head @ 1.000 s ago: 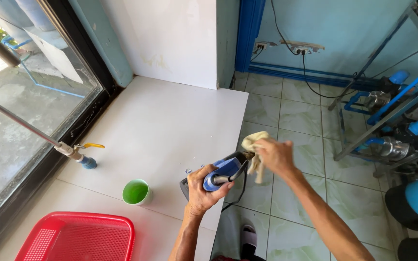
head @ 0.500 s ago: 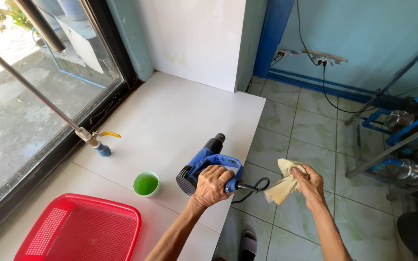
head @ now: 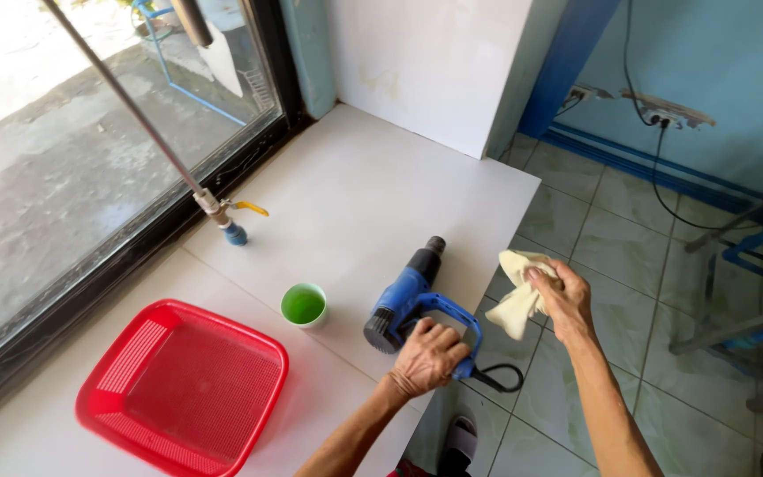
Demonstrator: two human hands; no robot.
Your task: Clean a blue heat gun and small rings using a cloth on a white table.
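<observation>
A blue heat gun (head: 406, 296) with a black nozzle lies on its side on the white counter (head: 373, 185), near the counter's right edge. My left hand (head: 430, 355) grips its blue handle, and a black cord loops off below the handle. My right hand (head: 561, 296) is off the counter edge, over the tiled floor, closed on a crumpled cream cloth (head: 519, 287). The cloth hangs just right of the heat gun without touching it.
A small green cup (head: 304, 305) stands left of the heat gun. A red mesh basket (head: 183, 387) lies at the near left. A metal pipe with a yellow-handled valve (head: 227, 216) meets the counter by the window. A power strip (head: 664, 110) lies at the wall.
The heat gun has come down from above the counter edge and now lies on the counter. My right hand has moved the cloth away from it to the right.
</observation>
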